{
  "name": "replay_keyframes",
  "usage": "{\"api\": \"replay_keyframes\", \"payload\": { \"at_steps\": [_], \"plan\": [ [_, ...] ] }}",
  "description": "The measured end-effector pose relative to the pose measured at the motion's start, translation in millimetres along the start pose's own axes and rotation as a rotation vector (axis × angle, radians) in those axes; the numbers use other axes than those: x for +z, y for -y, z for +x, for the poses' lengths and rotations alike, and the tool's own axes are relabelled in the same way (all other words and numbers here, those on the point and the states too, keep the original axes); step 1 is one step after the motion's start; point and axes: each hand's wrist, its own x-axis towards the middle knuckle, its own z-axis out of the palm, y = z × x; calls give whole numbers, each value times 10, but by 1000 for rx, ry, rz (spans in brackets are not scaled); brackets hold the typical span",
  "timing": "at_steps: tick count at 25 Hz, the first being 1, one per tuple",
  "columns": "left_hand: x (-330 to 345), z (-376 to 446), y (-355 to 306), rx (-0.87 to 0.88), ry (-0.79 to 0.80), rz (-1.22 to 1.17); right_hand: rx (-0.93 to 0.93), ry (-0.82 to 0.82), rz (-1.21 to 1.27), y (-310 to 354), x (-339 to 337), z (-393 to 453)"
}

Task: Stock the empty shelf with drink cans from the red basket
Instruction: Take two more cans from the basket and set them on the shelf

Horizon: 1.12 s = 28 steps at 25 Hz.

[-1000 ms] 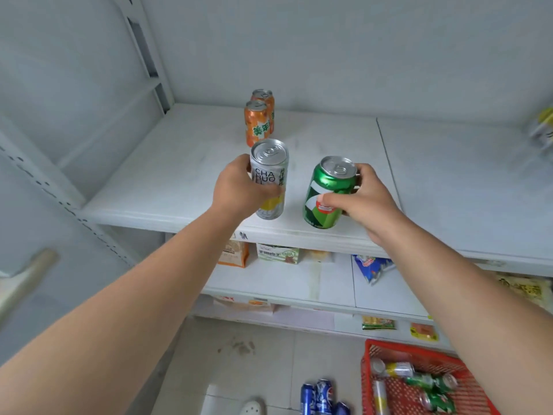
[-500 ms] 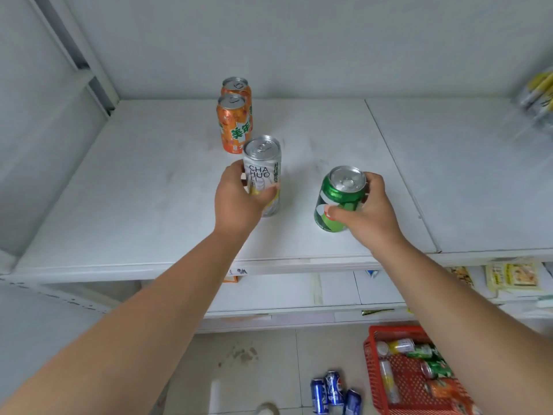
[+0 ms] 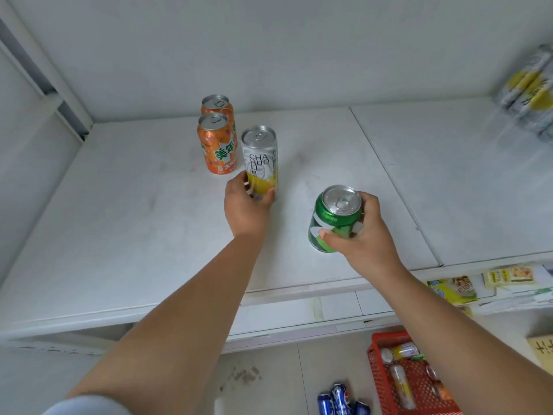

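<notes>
My left hand (image 3: 247,205) grips the lower part of a tall white and yellow can (image 3: 259,160), upright on the white shelf (image 3: 119,223) just right of two orange cans (image 3: 217,143), which stand one behind the other. My right hand (image 3: 363,235) holds a green can (image 3: 333,218) from its right side, farther forward on the shelf; whether its base touches the shelf I cannot tell. The red basket (image 3: 410,381) sits on the floor at the lower right, with several cans lying in it.
Blue cans (image 3: 341,399) stand on the floor left of the basket. Blurred yellow and grey packs (image 3: 529,94) occupy the shelf's far right. Lower shelves hold snack packets (image 3: 454,289). A seam (image 3: 392,187) divides the shelf boards.
Both hands have reached deeper over the shelf. The white can has moved back beside the orange cans, and my left hand's grip has slid down to its base. The green can has followed forward.
</notes>
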Motion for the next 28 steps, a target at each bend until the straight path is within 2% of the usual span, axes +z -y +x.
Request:
{"api": "replay_keyframes", "payload": {
  "at_steps": [6,11,24,28],
  "plan": [
    [417,631,-23,34,-66,126,0,24,5,-9,-9,5],
    [699,949,-114,-3,-164,249,-10,46,22,-19,-18,0],
    [842,1317,-37,36,-136,375,-2,73,40,-87,-29,14],
    [811,1294,-72,0,-89,379,-3,68,40,-83,-28,15]
  ]
}}
